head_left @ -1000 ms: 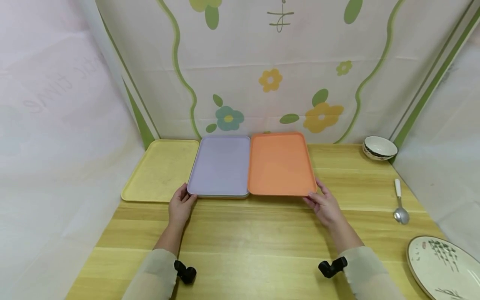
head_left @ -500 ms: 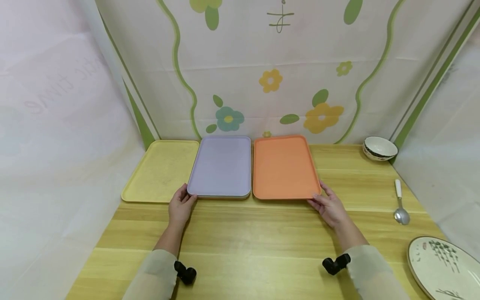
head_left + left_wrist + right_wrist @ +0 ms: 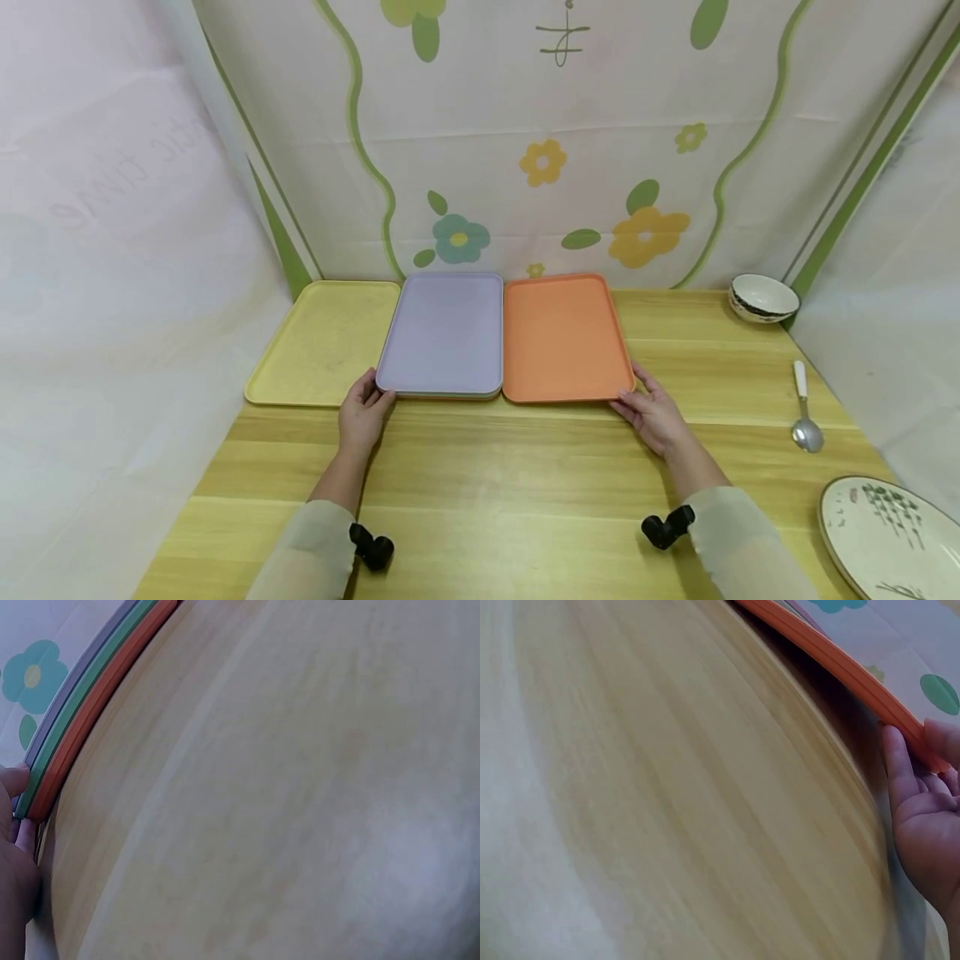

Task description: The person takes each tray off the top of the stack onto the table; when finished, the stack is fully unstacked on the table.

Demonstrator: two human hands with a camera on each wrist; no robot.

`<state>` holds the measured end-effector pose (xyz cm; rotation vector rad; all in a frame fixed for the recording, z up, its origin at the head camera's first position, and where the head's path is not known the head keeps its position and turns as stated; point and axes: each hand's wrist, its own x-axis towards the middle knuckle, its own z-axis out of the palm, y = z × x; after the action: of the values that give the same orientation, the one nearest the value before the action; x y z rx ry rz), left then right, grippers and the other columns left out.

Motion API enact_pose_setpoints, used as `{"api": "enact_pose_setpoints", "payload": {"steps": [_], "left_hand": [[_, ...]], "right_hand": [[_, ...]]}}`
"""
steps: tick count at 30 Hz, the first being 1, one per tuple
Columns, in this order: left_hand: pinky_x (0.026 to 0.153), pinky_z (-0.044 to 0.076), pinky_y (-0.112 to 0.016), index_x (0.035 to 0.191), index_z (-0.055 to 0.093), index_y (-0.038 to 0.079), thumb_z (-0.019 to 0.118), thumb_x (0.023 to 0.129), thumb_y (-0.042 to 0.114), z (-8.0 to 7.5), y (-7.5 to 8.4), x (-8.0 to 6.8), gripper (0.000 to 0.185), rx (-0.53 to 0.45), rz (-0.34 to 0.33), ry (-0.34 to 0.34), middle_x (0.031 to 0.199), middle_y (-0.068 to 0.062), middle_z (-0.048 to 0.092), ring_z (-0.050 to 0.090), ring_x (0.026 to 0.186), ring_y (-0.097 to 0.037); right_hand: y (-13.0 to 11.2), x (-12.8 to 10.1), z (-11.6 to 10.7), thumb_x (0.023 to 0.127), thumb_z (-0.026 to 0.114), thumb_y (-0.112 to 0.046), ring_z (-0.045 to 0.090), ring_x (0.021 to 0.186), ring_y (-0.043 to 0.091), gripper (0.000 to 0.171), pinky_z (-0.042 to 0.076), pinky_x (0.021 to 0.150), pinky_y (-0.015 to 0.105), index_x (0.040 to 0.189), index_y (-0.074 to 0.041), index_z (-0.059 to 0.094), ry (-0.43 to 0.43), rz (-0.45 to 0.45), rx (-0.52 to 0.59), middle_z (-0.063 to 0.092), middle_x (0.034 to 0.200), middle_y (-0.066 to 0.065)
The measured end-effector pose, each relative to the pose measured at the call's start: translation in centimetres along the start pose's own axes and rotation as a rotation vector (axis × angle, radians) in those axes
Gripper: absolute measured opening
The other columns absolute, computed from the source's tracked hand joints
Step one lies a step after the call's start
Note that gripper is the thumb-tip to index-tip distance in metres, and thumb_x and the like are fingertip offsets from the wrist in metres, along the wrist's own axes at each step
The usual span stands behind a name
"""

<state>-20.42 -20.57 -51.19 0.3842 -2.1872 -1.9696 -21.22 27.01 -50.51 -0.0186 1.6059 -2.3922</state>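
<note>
Head view: on the wooden table [image 3: 495, 500], three trays side by side by the flowery wall. Yellow tray [image 3: 322, 342] on the left, purple tray [image 3: 444, 332] in the middle, orange tray [image 3: 561, 337] on the right, edge to edge with the purple one. Left hand [image 3: 362, 415] at the near left corner of the purple tray, fingers curled on the rim. Right hand [image 3: 654, 412] at the near right corner of the orange tray, fingers around the rim, thumb on top. Off to the right, well apart: a small bowl [image 3: 762, 297], a spoon [image 3: 804, 408] and a big painted plate [image 3: 885, 529].

Left wrist view: a stack of tray edges [image 3: 75, 720], purple on top, then green, then red-orange below. Fingertips [image 3: 16, 784] pressed on the stack's corner.

Right wrist view: orange tray rim [image 3: 832, 664] lifted a little off the wood at this corner, a dark gap under it. Fingers [image 3: 900, 769] hooked under the rim, thumb hidden, so a pinch, most likely.

Best way to do this bit, probably: keep the stack still with the left hand, hold the orange tray flat, move slowly, no bumping the purple one.
</note>
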Motion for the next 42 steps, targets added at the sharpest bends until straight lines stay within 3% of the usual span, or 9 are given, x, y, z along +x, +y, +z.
{"api": "enact_pose_setpoints", "payload": {"steps": [5, 11, 13, 16, 19, 22, 27, 34, 42], "left_hand": [[0.111, 0.041, -0.032, 0.149, 0.038, 0.0, 0.064, 0.093, 0.001, 0.1, 0.0, -0.1, 0.061, -0.004, -0.004, 0.004, 0.153, -0.022, 0.039, 0.041, 0.14, -0.033], [0.112, 0.04, -0.04, 0.148, 0.038, -0.004, 0.063, 0.093, -0.001, 0.2, 0.1, -0.2, 0.06, -0.003, 0.016, 0.01, 0.151, -0.027, 0.038, 0.04, 0.14, -0.039], [0.113, 0.039, -0.043, 0.148, 0.037, -0.004, 0.063, 0.093, -0.001, 0.2, 0.1, -0.2, 0.06, -0.006, 0.022, 0.01, 0.151, -0.027, 0.038, 0.039, 0.14, -0.04], [0.114, 0.037, -0.044, 0.148, 0.037, -0.004, 0.063, 0.093, 0.0, 0.2, 0.2, -0.2, 0.061, -0.014, 0.019, 0.009, 0.152, -0.026, 0.038, 0.039, 0.141, -0.039], [0.115, 0.036, -0.045, 0.148, 0.036, -0.003, 0.062, 0.093, 0.0, 0.1, 0.2, -0.3, 0.061, -0.022, 0.017, 0.003, 0.153, -0.026, 0.037, 0.038, 0.141, -0.038], [0.115, 0.036, -0.044, 0.149, 0.036, -0.003, 0.062, 0.094, 0.0, 0.2, 0.3, -0.4, 0.061, -0.021, 0.011, 0.001, 0.153, -0.026, 0.037, 0.038, 0.141, -0.038], [0.113, 0.038, -0.042, 0.148, 0.037, -0.002, 0.063, 0.093, 0.0, 0.2, 0.3, -0.4, 0.061, -0.013, 0.008, 0.006, 0.152, -0.025, 0.038, 0.04, 0.14, -0.038], [0.114, 0.037, -0.044, 0.148, 0.037, -0.003, 0.062, 0.094, 0.0, 0.1, 0.2, -0.4, 0.06, -0.014, 0.012, 0.004, 0.152, -0.026, 0.037, 0.039, 0.141, -0.039], [0.113, 0.038, -0.043, 0.148, 0.038, -0.002, 0.063, 0.094, 0.001, 0.2, 0.3, -0.4, 0.06, -0.008, 0.009, 0.007, 0.152, -0.025, 0.038, 0.04, 0.14, -0.038]], "right_hand": [[-0.1, 0.3, -0.2, 0.098, 0.054, 0.001, 0.065, 0.099, 0.0, 0.079, 0.056, 0.088, 0.016, 0.158, -0.006, 0.002, 0.068, 0.006, -0.148, 0.064, 0.114, -0.01], [0.0, 0.7, -0.1, 0.099, 0.055, -0.004, 0.06, 0.101, -0.005, 0.074, 0.054, 0.091, 0.014, 0.157, -0.003, 0.009, 0.121, 0.015, -0.317, 0.035, 0.146, 0.024], [0.1, 0.8, 0.0, 0.1, 0.055, -0.007, 0.058, 0.101, -0.007, 0.073, 0.053, 0.09, 0.012, 0.157, -0.004, 0.011, 0.143, 0.016, -0.38, 0.029, 0.149, 0.027], [0.0, 0.8, 0.3, 0.099, 0.058, -0.013, 0.055, 0.099, -0.007, 0.071, 0.052, 0.086, 0.008, 0.157, -0.005, 0.018, 0.199, 0.022, -0.527, 0.036, 0.146, 0.027], [-0.1, 0.8, 0.5, 0.099, 0.06, -0.019, 0.053, 0.104, 0.003, 0.068, 0.051, 0.081, 0.009, 0.155, -0.005, 0.025, 0.251, 0.043, -0.69, 0.042, 0.145, 0.025], [-0.3, 0.6, 0.7, 0.099, 0.06, -0.026, 0.05, 0.119, 0.022, 0.068, 0.051, 0.091, 0.022, 0.155, -0.006, 0.027, 0.28, 0.072, -0.811, 0.041, 0.148, 0.024], [-0.9, 0.7, 1.5, 0.099, 0.059, -0.029, 0.034, 0.139, 0.044, 0.069, 0.04, 0.112, 0.055, 0.154, -0.003, 0.027, 0.286, 0.027, -0.862, 0.032, 0.153, 0.028], [-1.2, 1.7, 3.7, 0.099, 0.058, -0.024, 0.033, 0.139, 0.044, 0.062, 0.033, 0.116, 0.057, 0.151, 0.0, 0.033, 0.283, -0.076, -0.858, 0.032, 0.152, 0.028], [-0.4, 3.3, 7.5, 0.1, 0.058, -0.022, 0.035, 0.136, 0.041, 0.058, 0.034, 0.116, 0.055, 0.149, -0.002, 0.036, 0.192, -0.114, -0.828, 0.035, 0.152, 0.022]]}}
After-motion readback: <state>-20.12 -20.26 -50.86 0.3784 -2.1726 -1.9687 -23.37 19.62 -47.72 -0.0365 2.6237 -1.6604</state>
